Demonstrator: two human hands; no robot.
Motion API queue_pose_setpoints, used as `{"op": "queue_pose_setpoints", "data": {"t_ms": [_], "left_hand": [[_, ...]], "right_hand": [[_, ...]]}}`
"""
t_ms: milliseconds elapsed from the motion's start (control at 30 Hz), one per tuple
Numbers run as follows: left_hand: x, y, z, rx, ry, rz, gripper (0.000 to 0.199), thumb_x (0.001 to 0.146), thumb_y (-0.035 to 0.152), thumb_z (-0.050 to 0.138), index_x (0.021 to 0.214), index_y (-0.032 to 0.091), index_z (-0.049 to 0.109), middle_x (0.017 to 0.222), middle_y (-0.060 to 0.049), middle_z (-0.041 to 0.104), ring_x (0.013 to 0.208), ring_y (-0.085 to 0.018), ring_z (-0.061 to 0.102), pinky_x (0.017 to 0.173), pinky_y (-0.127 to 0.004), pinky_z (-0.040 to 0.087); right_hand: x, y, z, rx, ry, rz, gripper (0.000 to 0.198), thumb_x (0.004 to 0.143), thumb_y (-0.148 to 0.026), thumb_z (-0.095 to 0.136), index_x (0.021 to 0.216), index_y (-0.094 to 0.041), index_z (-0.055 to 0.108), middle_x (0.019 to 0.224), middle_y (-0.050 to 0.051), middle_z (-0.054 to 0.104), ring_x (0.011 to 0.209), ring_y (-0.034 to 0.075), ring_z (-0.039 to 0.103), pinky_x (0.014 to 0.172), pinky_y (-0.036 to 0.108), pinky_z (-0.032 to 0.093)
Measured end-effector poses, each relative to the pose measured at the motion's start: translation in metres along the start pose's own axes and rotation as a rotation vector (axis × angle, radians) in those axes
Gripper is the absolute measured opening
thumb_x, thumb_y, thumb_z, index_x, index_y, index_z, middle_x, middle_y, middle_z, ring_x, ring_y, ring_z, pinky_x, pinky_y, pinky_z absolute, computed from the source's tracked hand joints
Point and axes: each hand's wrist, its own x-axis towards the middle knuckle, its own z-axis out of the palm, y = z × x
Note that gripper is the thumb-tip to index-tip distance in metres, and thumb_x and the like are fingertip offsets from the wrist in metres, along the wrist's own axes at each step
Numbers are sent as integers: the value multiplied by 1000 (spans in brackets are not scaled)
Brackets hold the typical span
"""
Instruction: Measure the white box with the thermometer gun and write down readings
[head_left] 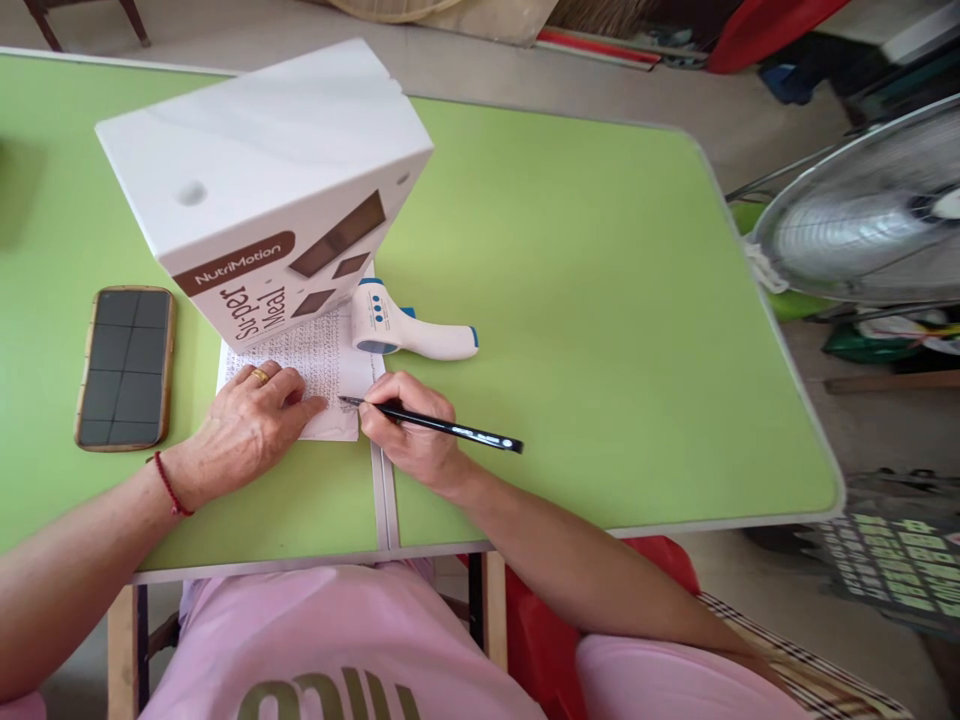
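My right hand (414,432) grips a black pen (469,433), its tip touching a sheet of paper (324,352) covered in dense handwriting. Beside it, my left hand (253,422) rests on the lower left of the sheet, thumb stretched toward the pen tip and fingers slightly bent. On the upper part of the paper stands a tall white box (270,160) printed "NutriMotion", hiding some of the writing. A white and blue infrared thermometer (420,335) lies just right of the box, partly over the paper's edge.
A phone in a brown case (126,368) lies screen up, left of my left hand. Everything rests on a green folding table (600,300) with a metal seam (384,500) near my right wrist. An electric fan (862,220) stands beyond the table's right edge.
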Motion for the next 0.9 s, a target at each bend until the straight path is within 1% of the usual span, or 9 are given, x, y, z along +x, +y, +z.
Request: {"op": "queue_pose_setpoints", "data": {"t_ms": [300, 533, 667, 900], "left_hand": [[0, 0, 2, -2, 29, -6, 24, 96, 15, 44, 93, 18, 68, 85, -8, 61, 74, -20, 51, 62, -31, 43], [0, 0, 1, -5, 42, 0, 22, 95, 15, 46, 93, 18, 68, 84, -8, 61, 74, -21, 52, 62, -31, 43], [-1, 0, 3, -4, 53, -2, 23, 96, 15, 45, 93, 18, 68, 85, -8, 61, 74, -20, 52, 62, -31, 44], [0, 0, 4, 1, 51, 1, 23, 96, 15, 45, 92, 19, 67, 84, -7, 61, 74, -20, 52, 62, -31, 43]], "right_hand": [[1, -1, -3, -15, -28, 9, 17, 77, -14, 57, 68, -23, 45, 54, -7, 46, 48, 9, 45, 48, 22, 39], [0, 1, -2, -7, 18, 16, 16, 79, -17, 56, 69, -23, 45, 54, -7, 46, 50, 10, 47, 49, 23, 40], [-1, 1, -1, -11, -4, 16, 15, 80, -18, 57, 70, -23, 47, 54, -7, 47, 50, 10, 48, 49, 23, 41], [1, -1, -2, -28, -22, 13, 15, 80, -16, 57, 70, -22, 47, 55, -7, 47, 49, 9, 47, 48, 22, 40]]}}
